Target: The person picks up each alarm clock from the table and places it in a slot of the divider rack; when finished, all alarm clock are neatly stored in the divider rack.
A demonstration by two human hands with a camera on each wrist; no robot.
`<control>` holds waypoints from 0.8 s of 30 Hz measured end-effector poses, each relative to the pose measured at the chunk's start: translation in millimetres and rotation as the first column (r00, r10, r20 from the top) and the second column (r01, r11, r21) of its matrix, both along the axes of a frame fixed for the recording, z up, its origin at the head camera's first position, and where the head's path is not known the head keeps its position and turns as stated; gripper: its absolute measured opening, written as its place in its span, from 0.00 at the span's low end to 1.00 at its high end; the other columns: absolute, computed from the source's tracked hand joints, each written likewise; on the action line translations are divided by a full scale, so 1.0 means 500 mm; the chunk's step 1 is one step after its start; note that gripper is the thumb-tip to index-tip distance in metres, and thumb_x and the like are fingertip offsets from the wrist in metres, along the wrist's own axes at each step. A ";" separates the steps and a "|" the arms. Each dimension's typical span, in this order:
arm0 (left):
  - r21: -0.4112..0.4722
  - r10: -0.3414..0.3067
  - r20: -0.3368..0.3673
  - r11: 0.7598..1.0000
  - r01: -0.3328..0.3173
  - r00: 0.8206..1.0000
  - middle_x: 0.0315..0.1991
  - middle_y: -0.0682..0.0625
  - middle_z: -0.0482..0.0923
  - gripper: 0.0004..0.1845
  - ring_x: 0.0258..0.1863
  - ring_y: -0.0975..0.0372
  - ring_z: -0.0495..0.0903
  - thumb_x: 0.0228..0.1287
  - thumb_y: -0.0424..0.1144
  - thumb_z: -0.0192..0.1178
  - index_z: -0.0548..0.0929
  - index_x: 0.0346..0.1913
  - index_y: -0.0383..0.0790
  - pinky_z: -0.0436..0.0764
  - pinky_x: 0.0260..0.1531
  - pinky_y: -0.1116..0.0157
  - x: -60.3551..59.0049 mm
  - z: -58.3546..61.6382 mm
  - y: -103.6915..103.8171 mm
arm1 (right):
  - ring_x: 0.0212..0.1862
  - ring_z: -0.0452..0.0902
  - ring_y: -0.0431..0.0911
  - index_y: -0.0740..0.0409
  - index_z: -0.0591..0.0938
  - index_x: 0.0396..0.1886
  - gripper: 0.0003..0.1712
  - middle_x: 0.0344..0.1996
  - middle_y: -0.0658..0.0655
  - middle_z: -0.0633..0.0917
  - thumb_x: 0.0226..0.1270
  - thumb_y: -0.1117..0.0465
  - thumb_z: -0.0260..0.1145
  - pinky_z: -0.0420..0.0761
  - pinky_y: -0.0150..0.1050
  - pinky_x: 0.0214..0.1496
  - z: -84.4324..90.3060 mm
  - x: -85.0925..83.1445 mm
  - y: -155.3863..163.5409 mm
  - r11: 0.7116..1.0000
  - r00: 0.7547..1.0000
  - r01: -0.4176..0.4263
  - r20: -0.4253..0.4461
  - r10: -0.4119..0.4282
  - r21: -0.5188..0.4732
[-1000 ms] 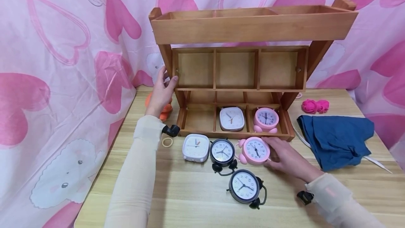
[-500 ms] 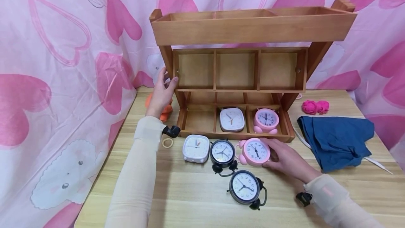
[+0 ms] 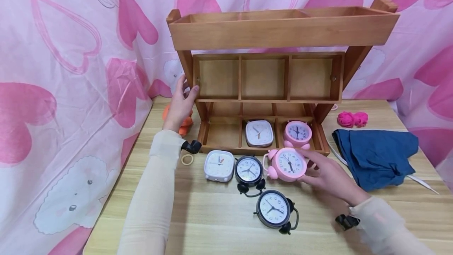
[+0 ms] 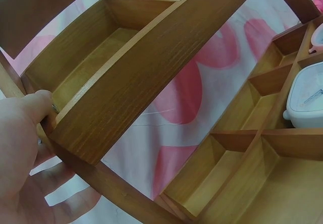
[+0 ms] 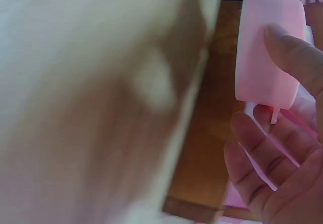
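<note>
My right hand (image 3: 327,176) pinches a pink twin-bell alarm clock (image 3: 291,164) by its edge, just off the table in front of the shelf. In the right wrist view, the thumb lies on the pink clock's side (image 5: 252,72). My left hand (image 3: 180,103) grips the left upright of the wooden shelf (image 3: 283,32), thumb in front and fingers behind. The bottom tier holds a white square clock (image 3: 259,133) in its middle compartment and another pink alarm clock (image 3: 297,132) in its right one. Nearer me lie a white clock (image 3: 219,166) and two black alarm clocks (image 3: 249,170).
A blue cloth (image 3: 376,158) with a white cord lies on the right. Behind it is a bright pink bundle (image 3: 352,119). An orange object (image 3: 185,125) sits partly hidden behind my left wrist, near a small ring (image 3: 187,159). A heart-patterned curtain (image 3: 70,70) hangs behind.
My right hand has lifted the pink alarm clock off the table and shifted it slightly right and toward the shelf. The left hand keeps its place on the upright.
</note>
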State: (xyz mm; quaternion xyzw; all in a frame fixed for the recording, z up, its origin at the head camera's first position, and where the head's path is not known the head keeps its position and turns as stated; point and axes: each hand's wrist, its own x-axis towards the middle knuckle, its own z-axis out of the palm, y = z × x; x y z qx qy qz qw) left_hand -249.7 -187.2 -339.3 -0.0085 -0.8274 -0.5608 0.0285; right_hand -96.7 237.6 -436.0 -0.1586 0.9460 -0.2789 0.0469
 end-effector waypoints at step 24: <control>-0.008 0.007 0.022 1.000 -0.007 1.000 0.78 0.51 0.54 0.38 0.75 0.54 0.60 0.72 0.58 0.52 0.46 0.78 0.66 0.67 0.70 0.51 0.000 0.000 0.000 | 0.63 0.76 0.51 0.46 0.70 0.70 0.45 0.64 0.52 0.78 0.53 0.43 0.77 0.76 0.54 0.64 0.102 -0.187 -0.259 0.992 0.995 -0.084 0.039 0.088 -0.093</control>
